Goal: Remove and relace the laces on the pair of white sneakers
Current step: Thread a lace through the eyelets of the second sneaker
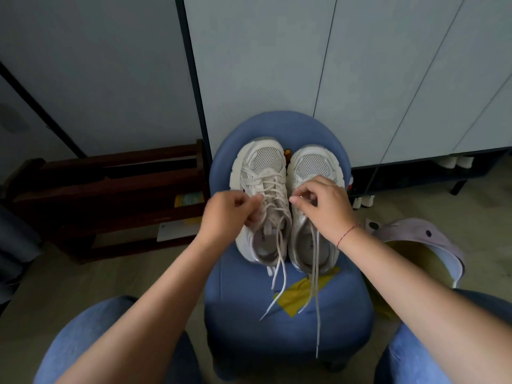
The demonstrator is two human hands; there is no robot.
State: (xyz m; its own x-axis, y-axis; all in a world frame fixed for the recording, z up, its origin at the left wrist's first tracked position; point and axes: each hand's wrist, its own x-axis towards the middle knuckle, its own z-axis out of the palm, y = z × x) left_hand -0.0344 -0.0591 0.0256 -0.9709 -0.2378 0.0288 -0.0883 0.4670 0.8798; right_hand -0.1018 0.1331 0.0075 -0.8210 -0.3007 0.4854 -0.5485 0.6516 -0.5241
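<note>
Fingers of left hand (231,214) curled, pinching lace (270,187) at left sneaker (259,162) throat; right hand (322,205) curled over right sneaker (313,164), what it grips unclear. Pair on stool (238,295), toes 12 o'clock, loose ends trailing 6; left hand nearer crossings

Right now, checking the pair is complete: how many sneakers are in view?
2. The left sneaker and the right sneaker stand side by side on the blue stool, toes pointing away. Pale shapes under the cabinet are too dim to identify.

Left hand (230,214), right hand (321,202) on laces (273,187)
</note>
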